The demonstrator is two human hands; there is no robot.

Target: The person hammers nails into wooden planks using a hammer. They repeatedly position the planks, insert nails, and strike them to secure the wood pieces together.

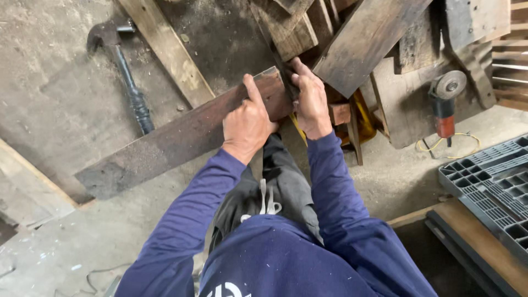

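Hammer [124, 71] lies on the concrete floor [66, 110] at approx 10 o'clock, head up top, dark handle running down twd the long dark plank [165, 146], not clearly touching it. A paler wood strip [168, 52] angles down from 11 o'clock, its lower end by the plank's top edge.

The plank runs diag. from 8 o'clock up to frame ctr, its upper end held in both hands. Left hand [247, 124] is closed over the plank nr that end, thumb stretched up along the face, fingers wrapped out of sight behind. Right hand [311, 102], just beside it at 12 o'clock, presses a thin dark tool, prob. a square [283, 74], vs the plank's end; fingers curled round it, exact grip can't be made out. Both sleeves are dark blue.

Past the hands, a pile of scrap boards [368, 38] fills 12 to 1 o'clock. Angle grinder [445, 96] w/ red body rests on a board at 2 o'clock, yellow cord below it. Grey plastic pallet [489, 176] sits at 3–4 o'clock.
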